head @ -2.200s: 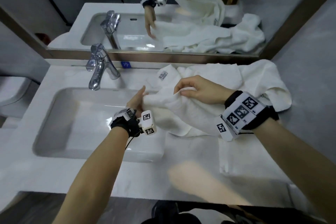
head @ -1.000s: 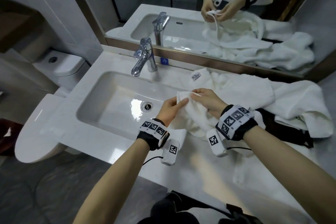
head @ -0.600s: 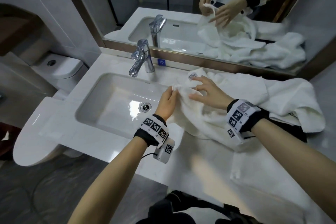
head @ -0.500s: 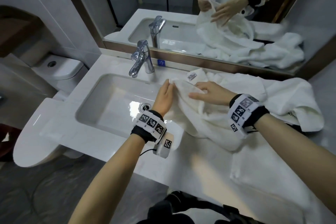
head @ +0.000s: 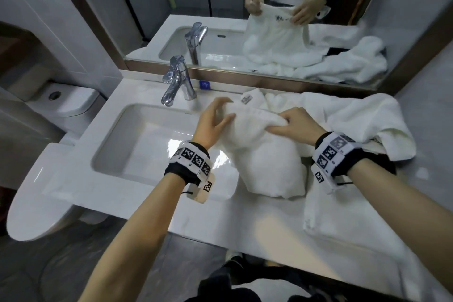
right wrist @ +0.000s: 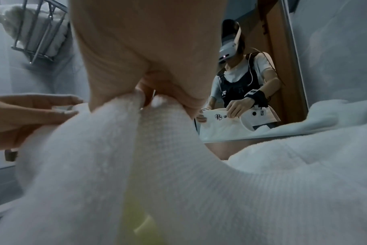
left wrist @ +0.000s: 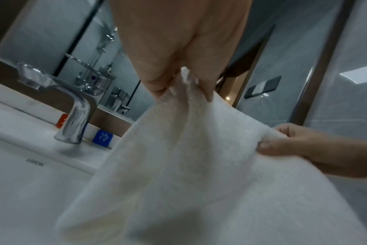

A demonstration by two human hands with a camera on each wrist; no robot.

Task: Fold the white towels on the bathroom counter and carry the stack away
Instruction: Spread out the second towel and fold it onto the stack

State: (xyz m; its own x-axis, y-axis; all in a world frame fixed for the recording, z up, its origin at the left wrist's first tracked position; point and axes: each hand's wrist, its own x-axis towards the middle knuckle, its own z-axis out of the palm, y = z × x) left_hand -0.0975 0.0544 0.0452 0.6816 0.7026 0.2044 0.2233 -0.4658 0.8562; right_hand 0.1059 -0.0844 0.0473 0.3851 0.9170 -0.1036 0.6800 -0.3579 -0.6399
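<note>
A person's two hands lift one white towel (head: pixel 264 152) by its top edge above the white table (head: pixel 220 223), just right of the sink (head: pixel 137 140). The left hand (head: pixel 212 125) pinches one upper corner between thumb and fingers, its fingers (left wrist: pixel 157 82) closed on the cloth; the right hand (head: pixel 294 125) grips the other end of the same edge, thumb (left wrist: pixel 268 145) pressed to the fabric. The towel hangs doubled from that edge, its lower end touching the table. Behind it a heap of loose white towels (head: pixel 355 115) spreads along the mirror (head: pixel 269 19); how many are in the heap cannot be told. A small sewn label (head: pixel 246 99) with dark print shows on the heap, too small to read. One folded towel (head: pixel 343 216) lies flat at the table's front right. In the mirror's reflection the held towel shows a dark printed emblem and characters, not legible. The sink wall bears the word "ARROW" (left wrist: pixel 35 160). One chrome tap (head: pixel 176 81) stands behind the sink, with a blue square tag (head: pixel 205 84) and a red tag (left wrist: pixel 62 120) at its base. Each wrist wears one black band with square black-and-white markers. One toilet (head: pixel 49 154) stands left of the table.
</note>
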